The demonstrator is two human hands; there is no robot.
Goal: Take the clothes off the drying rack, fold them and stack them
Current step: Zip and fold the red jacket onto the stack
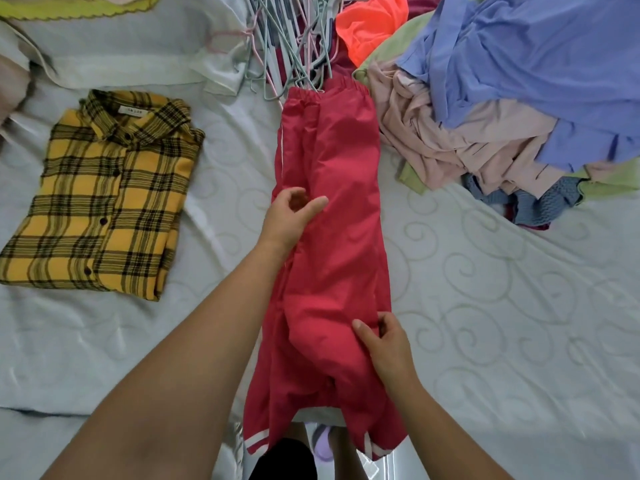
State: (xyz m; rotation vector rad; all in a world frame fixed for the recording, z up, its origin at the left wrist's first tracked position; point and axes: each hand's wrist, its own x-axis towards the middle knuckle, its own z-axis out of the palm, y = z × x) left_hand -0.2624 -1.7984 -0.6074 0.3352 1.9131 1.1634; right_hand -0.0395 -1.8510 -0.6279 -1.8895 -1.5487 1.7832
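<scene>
**Red trousers stretched out under both my hands**

The red trousers lie lengthwise on the white bed cover, folded leg over leg. Their elastic waistband is at the far end, and the white-striped cuffs hang over the near edge of the bed.

My left hand sits on the trousers' left side, about halfway along. One finger points across the cloth and the others are loosely curled. I cannot tell whether they hold any fabric or only rest on it.

My right hand is lower down, on the trousers' right edge near the cuffs. Its thumb and curled fingers pinch a fold of the red cloth.

Well to the left of the trousers lies the yellow checked shirt, folded flat with its collar at the far end. Just past the waistband is a tangle of hangers, touching it. To the right of the waistband, close beside it, is the heap of unfolded clothes, with pink ones underneath and a blue one spread on top. An orange garment lies beyond the waistband, between the hangers and the heap.
</scene>
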